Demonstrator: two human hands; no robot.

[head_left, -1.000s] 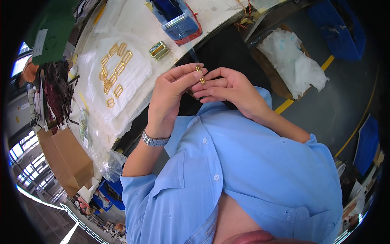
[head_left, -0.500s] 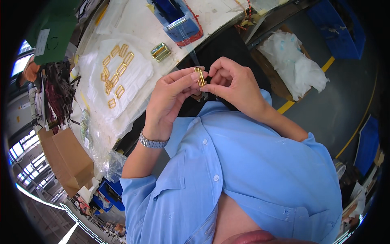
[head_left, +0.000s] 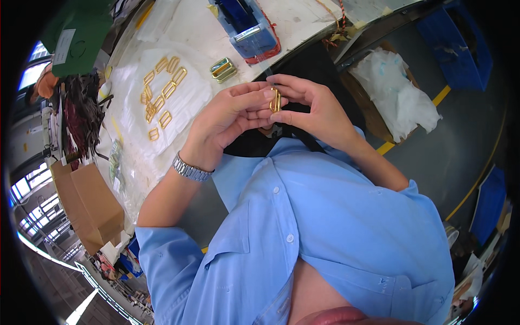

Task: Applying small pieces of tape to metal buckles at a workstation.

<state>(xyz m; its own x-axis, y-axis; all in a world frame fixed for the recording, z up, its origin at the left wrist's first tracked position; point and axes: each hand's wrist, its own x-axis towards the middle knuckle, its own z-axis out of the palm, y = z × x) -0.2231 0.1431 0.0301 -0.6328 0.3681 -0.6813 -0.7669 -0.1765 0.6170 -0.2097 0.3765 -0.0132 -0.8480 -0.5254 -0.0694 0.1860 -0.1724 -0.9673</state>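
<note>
My left hand pinches a gold metal slide buckle between thumb and fingers, just off the table's edge. From the other side my right hand closes on the same buckle, its thumb at the lower end and its fingers by the upper end. A blue tape dispenser stands beyond the hands, with a faint clear strip trailing from it toward them. Near it lies a small wrapped bundle of gold buckles. Several loose gold buckles lie on a white sheet to the left.
The worn white table runs along the far side. A cardboard box and clear plastic bags are at left. On the right, white plastic fills an open carton, with a blue crate beyond on the grey floor.
The buckle has turned between my fingers. My right fingers, curled before, now reach out over its upper end. My left forearm has swung outward to the left.
</note>
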